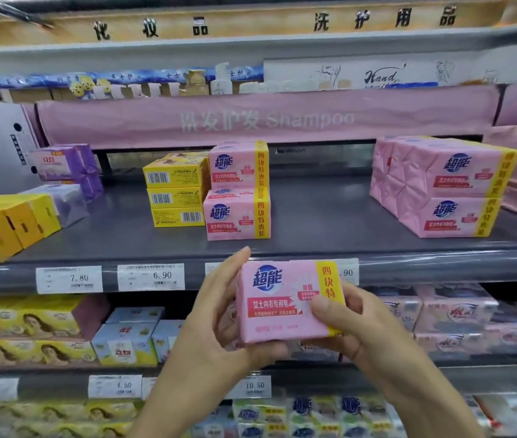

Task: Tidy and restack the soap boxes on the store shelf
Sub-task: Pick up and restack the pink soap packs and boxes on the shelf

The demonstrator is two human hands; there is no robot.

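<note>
I hold a pink soap pack (282,305) with a yellow side band in front of the grey shelf's front edge (440,263). My left hand (216,324) grips its left side and underside, and my right hand (351,327) pinches its right end with the thumb on the front face. On the shelf behind stand two pink packs stacked one on the other (238,191) at the middle. A larger block of pink packs (446,188) sits at the right.
Three yellow boxes (176,192) are stacked left of the middle pink stack. Purple packs (64,172) and yellow cartons (4,226) fill the shelf's left end. Bare shelf lies between the two pink groups. Price tags (151,276) line the edge; lower shelves hold more soap.
</note>
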